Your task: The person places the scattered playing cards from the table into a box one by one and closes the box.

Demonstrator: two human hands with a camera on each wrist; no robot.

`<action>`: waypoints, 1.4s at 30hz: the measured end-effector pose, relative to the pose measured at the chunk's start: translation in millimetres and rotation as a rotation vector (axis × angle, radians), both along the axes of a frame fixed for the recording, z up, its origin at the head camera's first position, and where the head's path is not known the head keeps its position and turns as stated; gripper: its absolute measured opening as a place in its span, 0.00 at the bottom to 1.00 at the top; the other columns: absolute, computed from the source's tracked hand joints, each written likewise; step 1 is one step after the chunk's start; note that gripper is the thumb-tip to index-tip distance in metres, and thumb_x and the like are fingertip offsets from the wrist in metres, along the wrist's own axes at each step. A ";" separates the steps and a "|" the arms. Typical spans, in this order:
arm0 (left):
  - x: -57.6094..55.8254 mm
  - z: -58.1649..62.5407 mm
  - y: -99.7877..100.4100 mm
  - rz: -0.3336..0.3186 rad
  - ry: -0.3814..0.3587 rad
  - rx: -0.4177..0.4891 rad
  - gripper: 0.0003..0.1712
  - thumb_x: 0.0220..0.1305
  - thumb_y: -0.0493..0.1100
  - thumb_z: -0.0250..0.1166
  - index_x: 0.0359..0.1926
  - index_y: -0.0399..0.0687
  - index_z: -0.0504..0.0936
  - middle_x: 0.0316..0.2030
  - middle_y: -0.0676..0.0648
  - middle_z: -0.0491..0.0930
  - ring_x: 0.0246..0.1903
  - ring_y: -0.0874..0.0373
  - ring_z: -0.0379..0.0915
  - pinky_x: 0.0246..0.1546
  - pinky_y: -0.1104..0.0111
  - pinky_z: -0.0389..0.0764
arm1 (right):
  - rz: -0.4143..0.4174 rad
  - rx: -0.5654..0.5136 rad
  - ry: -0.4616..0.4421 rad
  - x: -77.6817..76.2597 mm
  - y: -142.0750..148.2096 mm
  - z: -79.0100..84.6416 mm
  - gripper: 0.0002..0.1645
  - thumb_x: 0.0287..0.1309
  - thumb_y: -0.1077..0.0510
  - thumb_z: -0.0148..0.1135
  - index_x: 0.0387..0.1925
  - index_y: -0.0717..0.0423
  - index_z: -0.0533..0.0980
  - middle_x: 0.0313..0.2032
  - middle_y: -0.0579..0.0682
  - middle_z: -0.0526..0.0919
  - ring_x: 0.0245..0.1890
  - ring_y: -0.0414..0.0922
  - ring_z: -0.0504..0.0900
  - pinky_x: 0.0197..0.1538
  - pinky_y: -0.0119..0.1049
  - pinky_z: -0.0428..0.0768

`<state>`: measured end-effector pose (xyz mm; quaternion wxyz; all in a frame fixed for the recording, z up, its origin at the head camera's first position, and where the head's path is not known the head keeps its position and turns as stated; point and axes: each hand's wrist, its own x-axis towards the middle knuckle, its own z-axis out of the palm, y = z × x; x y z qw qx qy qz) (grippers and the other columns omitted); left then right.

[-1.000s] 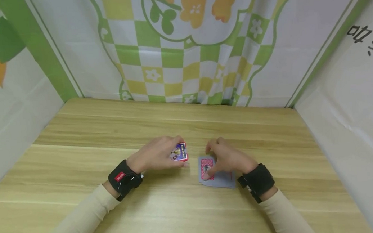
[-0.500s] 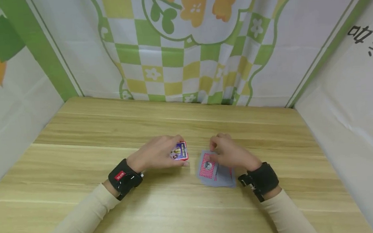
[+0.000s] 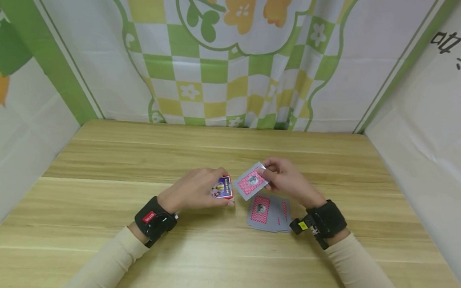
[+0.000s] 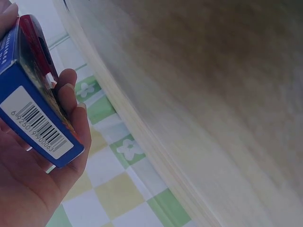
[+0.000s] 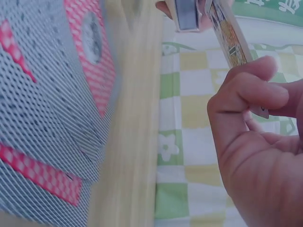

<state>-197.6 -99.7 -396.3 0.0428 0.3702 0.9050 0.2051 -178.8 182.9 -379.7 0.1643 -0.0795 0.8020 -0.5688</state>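
My left hand [image 3: 193, 189] grips a small blue and red playing-card box [image 3: 222, 187] at mid-table, fingers along its far side and thumb on the near side. A barcode shows on the box's blue end [image 4: 40, 125] in the left wrist view. Just to the right, my right hand [image 3: 291, 180] pinches a playing card [image 3: 250, 182] between thumb and fingers. Its red-patterned back is up, and its left corner points toward the box. Part of its printed face [image 5: 230, 35] shows in the right wrist view. Below it lies a spread pile of cards [image 3: 261, 211], backs up.
The wooden table [image 3: 174, 264] runs back to a green, yellow and white checked curtain [image 3: 218, 87]. White cloth walls [image 3: 427, 148] stand along both sides. Black straps with small cameras [image 3: 326, 220] sit on both wrists.
My right hand has picked a playing card off the pile and lifted it up and left toward the box. My left hand and the box have stayed nearly still.
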 end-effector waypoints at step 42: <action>2.1 3.4 0.8 0.001 0.016 -0.021 0.44 0.57 0.68 0.76 0.63 0.45 0.77 0.37 0.53 0.82 0.32 0.64 0.75 0.33 0.71 0.76 | 0.219 0.756 0.122 10.1 -6.6 -4.2 0.35 0.47 0.47 0.86 0.48 0.59 0.75 0.46 0.55 0.78 0.45 0.49 0.74 0.45 0.40 0.75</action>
